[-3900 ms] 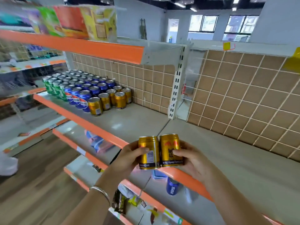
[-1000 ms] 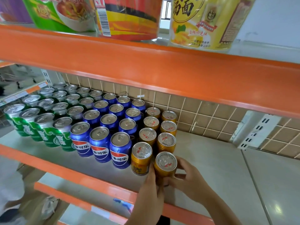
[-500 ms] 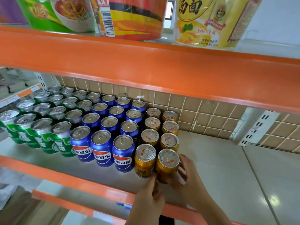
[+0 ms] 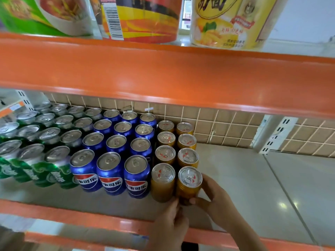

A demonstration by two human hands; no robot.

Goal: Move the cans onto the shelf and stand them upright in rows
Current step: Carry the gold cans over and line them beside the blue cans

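Observation:
Two gold cans stand upright at the front of the gold rows on the grey shelf [image 4: 253, 187]: the front left gold can [image 4: 162, 183] and the front right gold can [image 4: 188, 183]. My right hand [image 4: 215, 200] grips the front right gold can, thumb at its base and fingers round its right side. My left hand [image 4: 170, 223] reaches over the shelf's orange front edge [image 4: 81, 214], and its fingertips touch the foot of the two front cans. Behind them stand more gold cans [image 4: 186, 141] in two columns.
Rows of blue Pepsi cans [image 4: 110, 174] and green cans [image 4: 41, 167] fill the shelf to the left. The orange lip of the upper shelf [image 4: 163, 75] hangs low overhead, with noodle tubs [image 4: 145, 17] on it. A tiled back panel [image 4: 226, 124] and a white upright [image 4: 277, 134] stand behind.
The two gold cans were carried from mid-air to the shelf and set down at the front of the gold rows. Over the last second my hands have stayed at the front cans.

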